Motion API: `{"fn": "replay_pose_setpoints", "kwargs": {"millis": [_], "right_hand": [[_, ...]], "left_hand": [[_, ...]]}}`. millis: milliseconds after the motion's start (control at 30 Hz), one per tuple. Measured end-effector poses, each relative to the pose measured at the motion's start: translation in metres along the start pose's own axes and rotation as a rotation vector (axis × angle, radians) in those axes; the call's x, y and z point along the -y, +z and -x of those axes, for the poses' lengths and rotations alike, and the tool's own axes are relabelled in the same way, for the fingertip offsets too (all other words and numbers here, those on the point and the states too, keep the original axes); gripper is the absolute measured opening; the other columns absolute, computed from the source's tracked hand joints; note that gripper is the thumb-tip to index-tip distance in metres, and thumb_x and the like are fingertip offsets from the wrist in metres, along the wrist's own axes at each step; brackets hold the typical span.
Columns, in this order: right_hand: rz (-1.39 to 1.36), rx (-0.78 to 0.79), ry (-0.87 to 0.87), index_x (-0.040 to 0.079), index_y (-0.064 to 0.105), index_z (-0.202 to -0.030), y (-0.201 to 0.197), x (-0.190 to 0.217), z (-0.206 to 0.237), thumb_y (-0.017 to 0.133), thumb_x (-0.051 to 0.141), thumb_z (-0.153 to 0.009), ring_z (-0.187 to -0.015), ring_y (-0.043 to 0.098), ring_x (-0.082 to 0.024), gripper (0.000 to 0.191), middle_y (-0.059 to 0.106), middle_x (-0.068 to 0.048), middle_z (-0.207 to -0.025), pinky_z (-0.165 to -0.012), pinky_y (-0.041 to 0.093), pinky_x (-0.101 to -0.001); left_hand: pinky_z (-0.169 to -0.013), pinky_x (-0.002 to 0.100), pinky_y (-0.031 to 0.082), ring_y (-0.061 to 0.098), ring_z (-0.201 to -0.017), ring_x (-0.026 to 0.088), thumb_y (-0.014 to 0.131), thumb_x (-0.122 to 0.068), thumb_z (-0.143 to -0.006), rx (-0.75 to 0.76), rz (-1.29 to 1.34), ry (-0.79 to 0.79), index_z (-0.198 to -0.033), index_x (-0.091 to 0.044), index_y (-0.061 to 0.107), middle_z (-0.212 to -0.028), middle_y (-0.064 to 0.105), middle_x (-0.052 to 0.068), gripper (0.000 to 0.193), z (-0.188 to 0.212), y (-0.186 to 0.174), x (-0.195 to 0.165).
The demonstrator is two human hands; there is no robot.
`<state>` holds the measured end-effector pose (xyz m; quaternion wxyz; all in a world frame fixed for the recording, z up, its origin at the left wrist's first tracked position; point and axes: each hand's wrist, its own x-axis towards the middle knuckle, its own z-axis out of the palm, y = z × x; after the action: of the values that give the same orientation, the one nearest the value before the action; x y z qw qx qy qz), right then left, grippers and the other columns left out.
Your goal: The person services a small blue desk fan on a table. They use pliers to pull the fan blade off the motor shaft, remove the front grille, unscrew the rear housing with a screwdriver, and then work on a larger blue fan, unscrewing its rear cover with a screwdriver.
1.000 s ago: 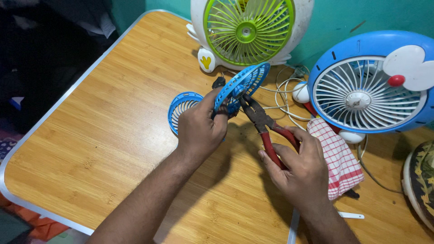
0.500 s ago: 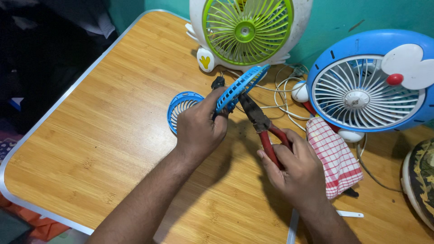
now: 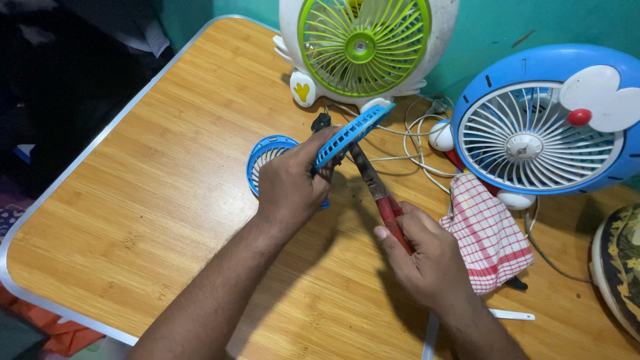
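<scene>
My left hand (image 3: 290,183) is closed around a blue slotted fan grille (image 3: 352,132), thumb on top and fingers wrapped beneath, holding it tilted on edge above the worktop (image 3: 153,200) so that its rim faces the tool. My right hand (image 3: 427,257) is closed around the red handles of a pair of pliers (image 3: 377,190), whose dark metal nose runs up and to the left, passing behind the lower edge of the grille. Whether the nose bites on the grille or only touches it I cannot tell; the contact point is hidden behind the blue plastic. A dark tip shows just above my left thumb, near the grille's left end.

A second blue round grille part (image 3: 265,157) lies flat on the worktop, partly covered by my left hand, set just beside the work and within reach.

Further items noted: a white fan with a green guard (image 3: 363,43) stands upright at the far edge; a blue and white round fan (image 3: 543,130) stands to the right, facing me. White cables (image 3: 417,143) lie coiled between the two fans. A red and white checked cloth (image 3: 490,237) lies just beside my right hand, in front of the blue fan. A thin white strip (image 3: 512,314) lies on the worktop near my right wrist. A dark patterned round object (image 3: 620,267) is cut off by the right edge
</scene>
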<state>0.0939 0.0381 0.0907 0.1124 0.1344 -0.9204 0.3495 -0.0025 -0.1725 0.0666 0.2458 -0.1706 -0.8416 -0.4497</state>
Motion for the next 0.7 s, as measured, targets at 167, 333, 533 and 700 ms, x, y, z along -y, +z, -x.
{"fn": "replay_pose_setpoints", "kwargs": {"millis": [167, 333, 533, 700], "right_hand": [[-0.006, -0.004, -0.048, -0.001, 0.067, -0.097, -0.002, 0.0, -0.002, 0.069, 0.021, -0.094, -0.065, 0.07, -0.02, 0.023, 0.072, -0.014, -0.095, -0.056, 0.053, -0.033], [-0.016, 0.032, 0.001, -0.001, 0.067, -0.096, 0.002, -0.003, -0.002, 0.068, 0.023, -0.094, -0.059, 0.066, -0.016, 0.024, 0.07, -0.012, -0.09, -0.05, 0.051, -0.0318], [-0.211, 0.112, 0.16, 0.001, 0.07, -0.098, -0.001, -0.011, 0.007, 0.066, 0.024, -0.098, -0.058, 0.054, -0.017, 0.023, 0.062, -0.012, -0.074, -0.052, 0.044, -0.0332], [-0.187, 0.093, 0.132, 0.0, 0.07, -0.098, -0.003, -0.009, 0.008, 0.067, 0.024, -0.097, -0.059, 0.053, -0.017, 0.023, 0.062, -0.012, -0.075, -0.053, 0.044, -0.033]], "left_hand": [[-0.068, 0.039, 0.059, 0.075, -0.081, 0.026, 0.069, -0.005, -0.086, 0.025, 0.027, -0.016, -0.131, -0.021, 0.067, -0.095, 0.077, 0.007, 0.048, -0.001, -0.004, -0.005], [-0.066, 0.041, 0.057, 0.074, -0.078, 0.027, 0.067, -0.003, -0.085, -0.048, -0.045, 0.0, -0.126, -0.021, 0.069, -0.094, 0.077, 0.007, 0.045, -0.002, -0.004, -0.003], [-0.062, 0.043, 0.055, 0.072, -0.075, 0.031, 0.07, -0.004, -0.085, -0.093, -0.099, 0.059, -0.123, -0.018, 0.069, -0.093, 0.077, 0.009, 0.041, 0.002, 0.002, -0.006], [-0.061, 0.042, 0.055, 0.072, -0.072, 0.029, 0.072, -0.004, -0.085, -0.107, -0.102, 0.061, -0.122, -0.018, 0.069, -0.087, 0.076, 0.008, 0.039, 0.003, 0.004, -0.005]]}}
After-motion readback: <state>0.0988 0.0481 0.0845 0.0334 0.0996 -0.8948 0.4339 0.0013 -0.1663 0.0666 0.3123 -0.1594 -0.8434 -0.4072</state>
